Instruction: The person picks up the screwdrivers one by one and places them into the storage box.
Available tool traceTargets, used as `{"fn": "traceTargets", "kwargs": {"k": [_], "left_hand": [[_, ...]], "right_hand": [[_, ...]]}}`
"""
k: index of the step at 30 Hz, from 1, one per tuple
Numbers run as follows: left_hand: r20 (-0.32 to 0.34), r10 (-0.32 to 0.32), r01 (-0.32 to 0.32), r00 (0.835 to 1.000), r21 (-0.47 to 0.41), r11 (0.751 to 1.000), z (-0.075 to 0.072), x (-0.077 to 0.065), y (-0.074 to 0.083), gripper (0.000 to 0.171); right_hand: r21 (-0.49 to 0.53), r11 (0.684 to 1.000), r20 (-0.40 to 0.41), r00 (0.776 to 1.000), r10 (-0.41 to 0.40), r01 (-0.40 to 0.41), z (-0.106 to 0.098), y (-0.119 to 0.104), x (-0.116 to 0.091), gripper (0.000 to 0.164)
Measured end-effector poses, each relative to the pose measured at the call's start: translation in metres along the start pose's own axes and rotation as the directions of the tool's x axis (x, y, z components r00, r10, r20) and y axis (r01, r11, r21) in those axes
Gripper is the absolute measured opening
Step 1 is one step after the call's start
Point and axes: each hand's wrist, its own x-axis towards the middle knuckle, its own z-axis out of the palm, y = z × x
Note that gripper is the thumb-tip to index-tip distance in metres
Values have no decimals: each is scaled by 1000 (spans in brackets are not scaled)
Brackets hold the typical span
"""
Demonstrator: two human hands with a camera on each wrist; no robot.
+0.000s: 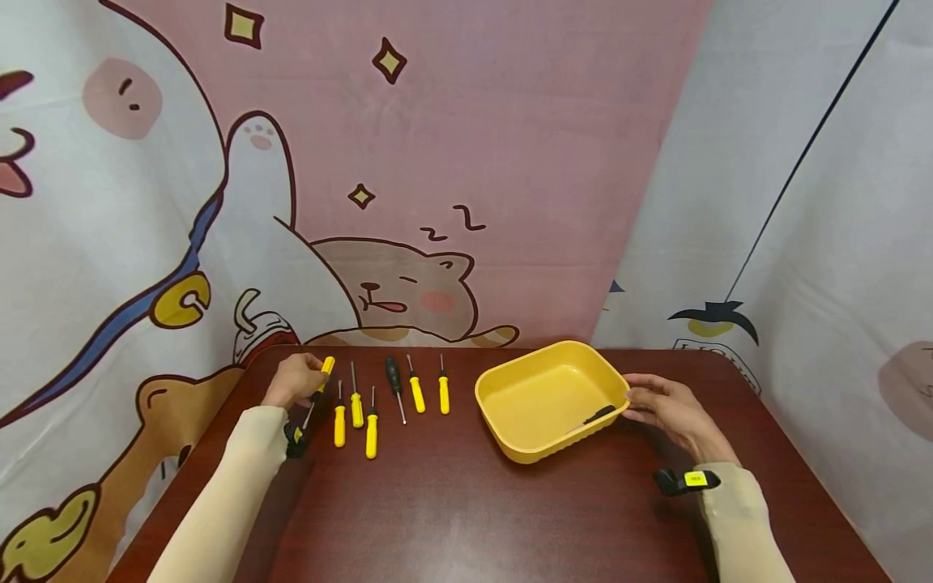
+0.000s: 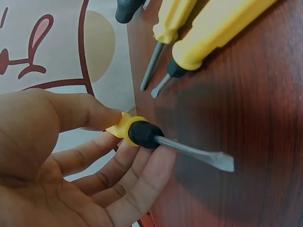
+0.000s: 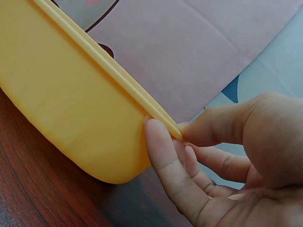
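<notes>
My left hand (image 1: 295,380) pinches a yellow-and-black screwdriver (image 2: 144,134) between thumb and fingers at the left of the table. Its flat metal tip points away from the palm in the left wrist view. At the right, my right hand (image 1: 670,409) grips the rim corner of a yellow plastic bin (image 1: 521,449), thumb on one side and fingers on the other in the right wrist view. Inside that bin, a screwdriver with a black handle (image 1: 601,413) leans against the near right wall. Just right of my left hand lie several yellow-handled screwdrivers (image 1: 372,437).
A black-handled screwdriver (image 1: 394,376) lies among the yellow ones, its shaft toward me. The reddish-brown table (image 1: 466,518) ends at the back against a printed cloth (image 1: 539,178). Black wrist straps sit on both sleeves.
</notes>
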Motion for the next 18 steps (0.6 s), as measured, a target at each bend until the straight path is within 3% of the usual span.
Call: {"fn": "traceTargets", "kwargs": {"k": [18], "left_hand": [[-17, 27, -27, 999, 4, 1000, 10, -9, 24, 35]], "right_hand": [[-8, 1000, -3, 1000, 11, -11, -1, 1, 1, 58]]}}
